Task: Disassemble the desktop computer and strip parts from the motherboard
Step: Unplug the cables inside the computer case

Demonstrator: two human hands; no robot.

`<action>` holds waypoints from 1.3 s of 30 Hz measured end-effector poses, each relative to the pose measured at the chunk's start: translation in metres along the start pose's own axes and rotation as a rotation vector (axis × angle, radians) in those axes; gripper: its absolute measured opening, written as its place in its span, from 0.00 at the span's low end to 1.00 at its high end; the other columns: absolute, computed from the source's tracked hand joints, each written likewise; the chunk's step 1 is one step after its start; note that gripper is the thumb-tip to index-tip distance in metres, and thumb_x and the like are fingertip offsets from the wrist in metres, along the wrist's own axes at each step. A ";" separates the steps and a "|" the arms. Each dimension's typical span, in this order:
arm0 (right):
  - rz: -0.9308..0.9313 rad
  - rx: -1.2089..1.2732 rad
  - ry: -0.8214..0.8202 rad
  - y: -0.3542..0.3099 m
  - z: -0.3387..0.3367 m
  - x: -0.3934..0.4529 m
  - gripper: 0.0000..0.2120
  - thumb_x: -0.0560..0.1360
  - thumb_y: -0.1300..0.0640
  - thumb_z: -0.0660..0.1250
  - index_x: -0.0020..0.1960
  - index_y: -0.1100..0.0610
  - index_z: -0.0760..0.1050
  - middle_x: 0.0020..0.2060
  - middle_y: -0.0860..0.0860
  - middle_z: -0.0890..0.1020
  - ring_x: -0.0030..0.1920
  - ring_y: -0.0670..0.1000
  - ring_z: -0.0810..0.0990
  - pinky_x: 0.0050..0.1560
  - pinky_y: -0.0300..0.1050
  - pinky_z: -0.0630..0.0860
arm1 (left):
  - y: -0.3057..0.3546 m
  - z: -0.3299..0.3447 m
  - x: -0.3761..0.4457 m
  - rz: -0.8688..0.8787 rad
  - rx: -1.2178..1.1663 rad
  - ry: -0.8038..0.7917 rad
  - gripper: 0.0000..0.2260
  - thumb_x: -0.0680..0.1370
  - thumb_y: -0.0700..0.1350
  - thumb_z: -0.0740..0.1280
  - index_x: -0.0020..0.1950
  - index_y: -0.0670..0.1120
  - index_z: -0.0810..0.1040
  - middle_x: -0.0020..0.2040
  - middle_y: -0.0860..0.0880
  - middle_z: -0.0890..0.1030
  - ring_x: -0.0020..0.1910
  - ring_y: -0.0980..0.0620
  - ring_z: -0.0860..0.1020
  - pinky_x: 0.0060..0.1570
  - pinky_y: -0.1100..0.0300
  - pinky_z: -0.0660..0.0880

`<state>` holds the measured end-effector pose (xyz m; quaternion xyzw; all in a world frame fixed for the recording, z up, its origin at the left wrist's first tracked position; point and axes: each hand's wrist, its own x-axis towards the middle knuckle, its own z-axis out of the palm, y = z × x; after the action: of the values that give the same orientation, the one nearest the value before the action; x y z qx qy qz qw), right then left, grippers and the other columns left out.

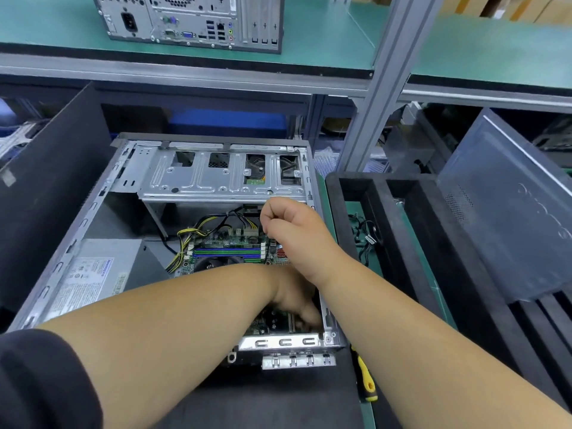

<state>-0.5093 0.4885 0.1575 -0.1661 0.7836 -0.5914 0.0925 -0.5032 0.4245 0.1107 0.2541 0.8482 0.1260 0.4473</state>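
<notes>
An open desktop case (93,209) lies on its side in front of me. Inside it I see the green motherboard (229,246) with blue and green memory slots, yellow and black power cables (192,233), a grey power supply (93,274) and a metal drive cage (216,174). My left hand (297,305) reaches down onto the near right part of the board; its fingers are blurred and what they touch is hidden. My right hand (288,227) hovers over the board's far right with fingers curled; nothing shows in its grip.
A yellow and black screwdriver (365,379) lies right of the case. A black divided tray (380,212) with loose cables stands to the right, with a grey side panel (507,205) leaning in it. Another computer case (192,23) stands on the upper green shelf.
</notes>
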 end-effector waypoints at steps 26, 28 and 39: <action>0.177 0.500 0.470 -0.005 -0.040 0.023 0.03 0.58 0.63 0.56 0.30 0.58 0.68 0.27 0.50 0.68 0.27 0.48 0.63 0.28 0.38 0.61 | -0.052 -0.046 -0.013 -0.280 -0.131 0.509 0.19 0.78 0.42 0.61 0.69 0.44 0.70 0.59 0.44 0.78 0.49 0.46 0.77 0.41 0.61 0.70; 0.177 0.450 0.509 -0.003 -0.041 0.027 0.03 0.60 0.62 0.58 0.29 0.56 0.67 0.26 0.49 0.67 0.28 0.48 0.62 0.29 0.39 0.60 | -0.051 -0.051 -0.007 -0.250 -0.131 0.478 0.22 0.78 0.44 0.64 0.73 0.47 0.68 0.61 0.45 0.78 0.48 0.47 0.77 0.42 0.61 0.72; 0.074 0.199 0.506 0.010 -0.032 0.032 0.08 0.66 0.58 0.65 0.36 0.53 0.65 0.31 0.51 0.65 0.32 0.48 0.62 0.37 0.44 0.62 | -0.052 -0.048 0.047 -0.258 -0.037 0.456 0.11 0.76 0.51 0.65 0.51 0.44 0.79 0.40 0.48 0.78 0.44 0.45 0.77 0.44 0.57 0.74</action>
<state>-0.5510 0.5075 0.1586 0.0256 0.7254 -0.6843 -0.0691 -0.5815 0.4072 0.0824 0.1007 0.9500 0.1373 0.2617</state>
